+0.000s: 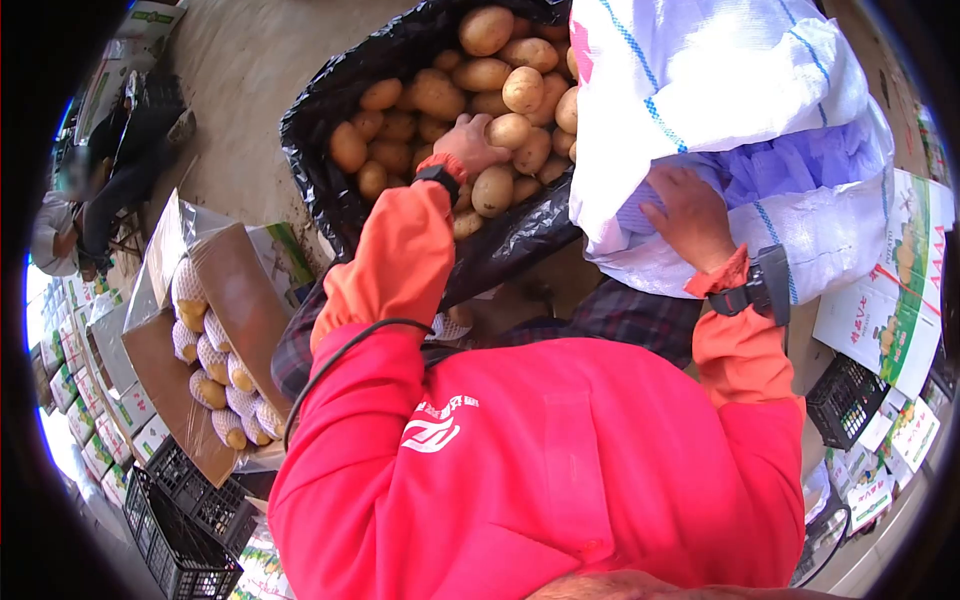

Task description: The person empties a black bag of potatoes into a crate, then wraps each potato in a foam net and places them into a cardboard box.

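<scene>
Many potatoes [437, 96] lie in a container lined with black plastic [330, 110]. My left hand [472, 145] reaches in among them, its fingers curled against one potato [508, 131]. To the right stands a white woven sack [690, 80] with blue stripes, holding pale purple foam netting [790, 165]. At the sack's opening is my right hand [692, 215], its thumb apart from the other fingers, which rest on the netting at the left side. Whether any netting is pinched between those fingers is hard to make out.
At the left, an open cardboard box [235, 290] holds potatoes in foam nets [212, 358]. Black crates [180, 520] stand below it. Another person [120, 160] sits at the upper left. Printed cartons [885, 290] and a black crate [845, 400] are at the right.
</scene>
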Available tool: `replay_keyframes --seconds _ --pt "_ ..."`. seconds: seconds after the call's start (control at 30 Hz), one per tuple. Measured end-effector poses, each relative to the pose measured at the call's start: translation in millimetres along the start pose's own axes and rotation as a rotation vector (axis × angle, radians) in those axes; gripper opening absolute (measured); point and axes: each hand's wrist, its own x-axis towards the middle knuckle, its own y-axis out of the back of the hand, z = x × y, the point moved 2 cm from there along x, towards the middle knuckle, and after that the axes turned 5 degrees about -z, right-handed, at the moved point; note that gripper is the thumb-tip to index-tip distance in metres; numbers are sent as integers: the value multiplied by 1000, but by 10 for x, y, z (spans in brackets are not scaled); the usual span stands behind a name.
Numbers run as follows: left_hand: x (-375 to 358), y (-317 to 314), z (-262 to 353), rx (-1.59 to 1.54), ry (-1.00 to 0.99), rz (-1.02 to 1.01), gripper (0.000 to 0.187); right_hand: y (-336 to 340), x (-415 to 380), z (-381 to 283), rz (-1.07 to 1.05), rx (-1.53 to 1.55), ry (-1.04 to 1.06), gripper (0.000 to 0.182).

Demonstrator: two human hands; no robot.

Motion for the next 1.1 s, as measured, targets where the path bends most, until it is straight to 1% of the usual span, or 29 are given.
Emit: replay_keyframes --seconds 0.03,0.07,0.1,0.13,0.2,0.23,0.27,0.33,0.37,0.43,0.47,0.53,0.57,0.6,0.67,0.7,0.73,0.8,0.83,0.87,0.9,0.93,1.0,1.07,1.1 --pt "-46 -94 -138 -249 -11 -67 67 -98 -1 -13 -71 -92 -12 37" --pt "-91 -205 -273 -499 -23 -132 70 -177 -7 -8 -74 -83 -4 37" --pt "-118 -375 -406 -567 -65 -170 75 -248 -16 14 -71 -91 -18 38" --pt "-241 -401 -402 -509 -73 -218 77 -298 -22 29 -68 -102 -32 39" --pt "-364 -612 -351 -522 -211 -323 73 -346 -7 32 -52 -111 -28 36" --pt "-587 -379 -100 -258 -149 -297 73 -359 -3 34 -33 -123 -34 34" --pt "-466 -683 -200 -275 -151 -305 76 -385 -6 33 -27 -126 -32 34" --pt "-387 -672 -172 -572 -46 -294 79 -429 -10 60 -181 -211 -138 29" --pt "-362 -649 -194 -573 -50 -284 79 -395 -16 66 -174 -218 -134 29" --pt "-370 -623 -304 -804 179 -182 76 -259 -78 42 7 -10 -98 27" --pt "-351 -667 -309 -806 177 -172 76 -194 -106 26 13 -14 -90 27" --pt "-333 -794 -198 -79 43 -108 66 -2 -218 25 186 363 -204 26" --pt "-392 -839 -128 -8 62 -53 61 125 -264 24 248 431 -188 28" --pt "-393 -849 -97 -14 56 -49 61 227 -299 -4 249 422 -189 28" --pt "-339 -831 -22 6 126 -29 61 404 -375 -37 308 508 -288 26" --pt "-353 -797 -25 -60 114 -40 61 458 -414 -70 310 519 -292 24" --pt "-372 -807 -32 -137 124 -43 68 513 -439 -102 319 505 -299 24" --pt "-465 -794 -110 -475 146 -76 76 605 -465 -189 347 447 -191 23" --pt "-664 -541 -27 -806 112 -182 81 636 -474 -219 371 436 -159 22" --pt "-773 -401 -23 -980 23 -229 80 658 -476 -236 376 437 -161 22" --pt "-882 -264 -3 -1151 -67 -273 79 684 -467 -261 396 411 -108 21" --pt "-1066 -25 89 -1145 -66 -266 79 702 -459 -292 416 386 -53 21" --pt "-1513 539 353 -1114 -342 -206 83 715 -442 -356 431 380 -26 20" --pt "-1821 748 514 -1142 -458 -227 85 715 -442 -454 437 375 11 20" --pt "-1991 832 657 -1253 -544 -283 86 698 -431 -510 412 366 17 20"
